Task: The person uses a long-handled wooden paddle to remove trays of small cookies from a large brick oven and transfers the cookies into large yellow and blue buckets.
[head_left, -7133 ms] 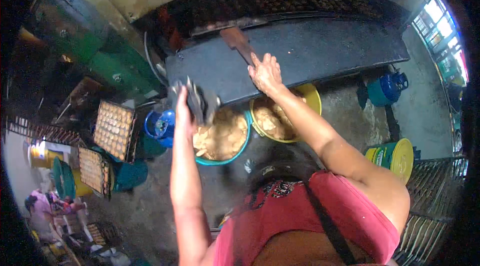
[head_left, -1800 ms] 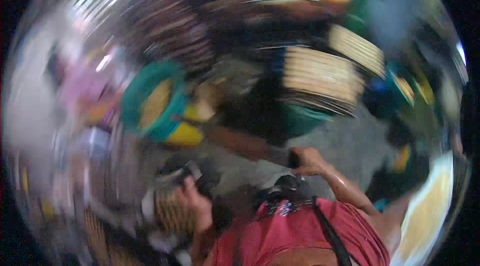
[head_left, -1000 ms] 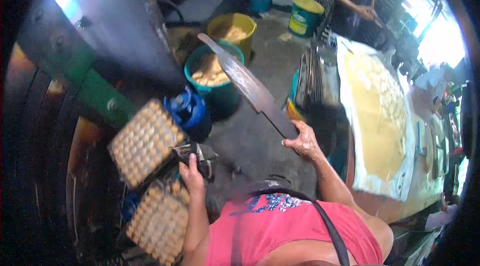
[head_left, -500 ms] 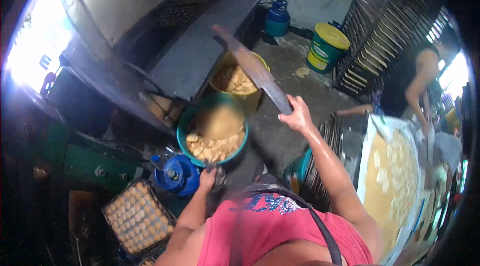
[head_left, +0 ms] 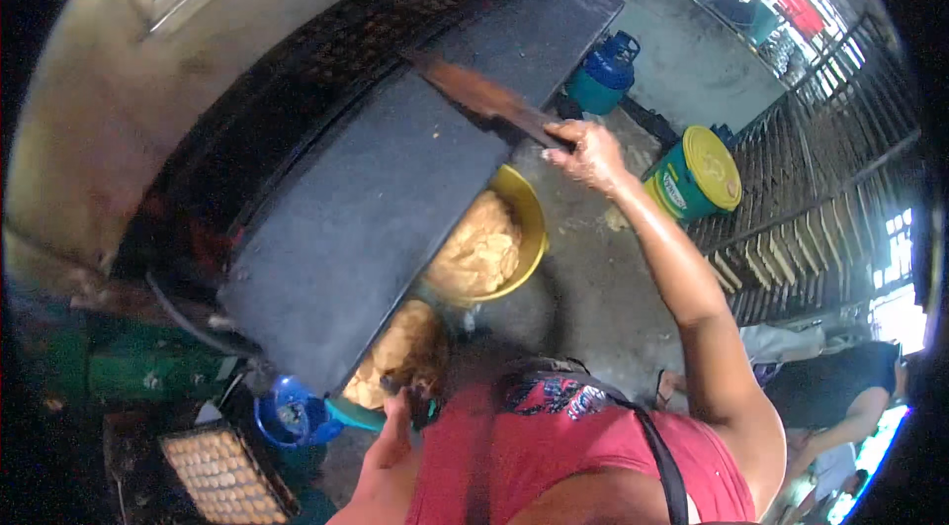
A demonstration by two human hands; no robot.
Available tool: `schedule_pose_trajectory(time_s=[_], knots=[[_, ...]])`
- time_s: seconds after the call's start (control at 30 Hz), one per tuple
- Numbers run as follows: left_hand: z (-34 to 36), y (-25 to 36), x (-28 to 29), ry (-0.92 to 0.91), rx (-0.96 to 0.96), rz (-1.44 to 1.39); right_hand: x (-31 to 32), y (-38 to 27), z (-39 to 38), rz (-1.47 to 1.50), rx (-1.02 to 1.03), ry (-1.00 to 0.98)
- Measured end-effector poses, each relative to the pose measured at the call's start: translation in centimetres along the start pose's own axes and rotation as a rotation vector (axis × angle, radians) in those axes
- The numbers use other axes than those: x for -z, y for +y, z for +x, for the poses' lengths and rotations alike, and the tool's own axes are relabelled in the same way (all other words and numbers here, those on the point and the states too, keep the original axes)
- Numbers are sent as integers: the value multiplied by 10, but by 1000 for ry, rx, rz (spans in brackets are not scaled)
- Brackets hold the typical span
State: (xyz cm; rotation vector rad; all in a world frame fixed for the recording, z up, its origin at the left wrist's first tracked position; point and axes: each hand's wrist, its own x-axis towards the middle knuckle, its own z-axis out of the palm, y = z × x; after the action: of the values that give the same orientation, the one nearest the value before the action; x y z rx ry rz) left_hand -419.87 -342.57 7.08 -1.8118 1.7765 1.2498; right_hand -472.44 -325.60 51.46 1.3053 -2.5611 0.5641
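Note:
My right hand [head_left: 590, 154] is closed around the handle of a long, flat wooden paddle [head_left: 484, 95]. The blade lies above a dark metal ledge [head_left: 326, 199], its tip at the edge of a long blackened opening. Low at the left, my left hand [head_left: 395, 414] is closed beside a teal basin [head_left: 354, 415]; something dark and blurred at its fingers cannot be made out. Pale golden bread-like pieces fill the basin, partly hidden under the ledge. A yellow tub [head_left: 537, 238] with similar pieces [head_left: 479, 253] stands just beyond it.
A blue gas cylinder [head_left: 292, 411] and a tray of small round pieces [head_left: 225, 476] are at lower left. Farther off stand another gas cylinder [head_left: 603, 75] and a yellow-lidded bucket [head_left: 707, 169]. Slatted racks [head_left: 791, 238] line the right. Another person [head_left: 835, 396] is at lower right.
My right hand has carried the paddle forward over the ledge, toward the dark opening. The view has turned, so the ledge looms larger. My left hand stays low by the basin.

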Motion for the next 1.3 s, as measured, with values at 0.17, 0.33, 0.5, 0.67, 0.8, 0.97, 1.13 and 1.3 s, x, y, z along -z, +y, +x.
schedule_pose_trajectory(time_s=[0.17,0.33,0.5,0.67,0.8,0.97,1.13,1.3], knots=[[-14,120,-55,-29,-113,-220,-96,39,116,66,168,92],[-58,201,-70,-84,-143,-561,-180,13,213,86,174,186],[-145,272,-63,-382,-273,-1309,-169,34,219,223,226,48],[-205,357,-95,-123,-475,-1801,-146,79,202,268,255,23],[-224,411,-126,-246,-569,-2063,-123,124,171,344,368,-22],[-276,496,-129,-42,-614,-1965,-93,218,110,320,481,-76],[-291,567,-155,128,-568,-1956,-60,327,41,425,662,-62],[-304,604,-200,227,-478,-2022,-21,391,-5,470,743,-138]])
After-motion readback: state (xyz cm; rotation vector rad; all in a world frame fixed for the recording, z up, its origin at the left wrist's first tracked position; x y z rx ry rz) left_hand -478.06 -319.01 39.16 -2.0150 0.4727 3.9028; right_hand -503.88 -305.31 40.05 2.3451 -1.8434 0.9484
